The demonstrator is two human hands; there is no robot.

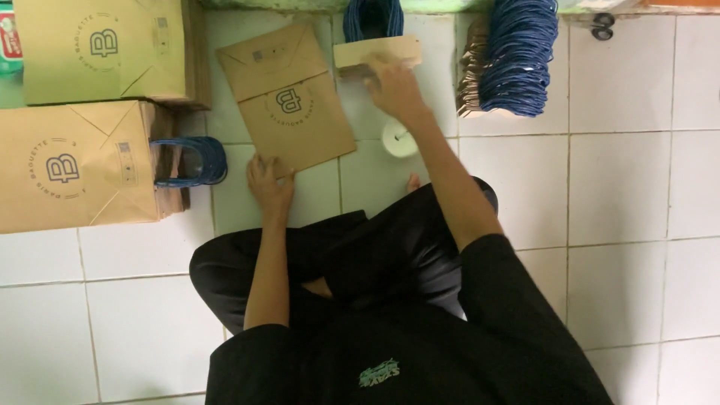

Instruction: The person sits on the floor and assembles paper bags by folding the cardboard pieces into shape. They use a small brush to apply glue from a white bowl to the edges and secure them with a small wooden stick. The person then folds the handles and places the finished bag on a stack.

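Observation:
I sit cross-legged on a white tiled floor. My left hand presses on the near edge of a flat brown paper bag lying on the tiles in front of me. My right hand reaches forward and grips a tan paper strip that carries blue cord handles. A small white round cup sits on the floor just under my right forearm.
Two stacks of finished brown bags lie at the left, blue handles sticking out. A bundle of strips with blue cord handles lies at the upper right. A black clip lies beyond it.

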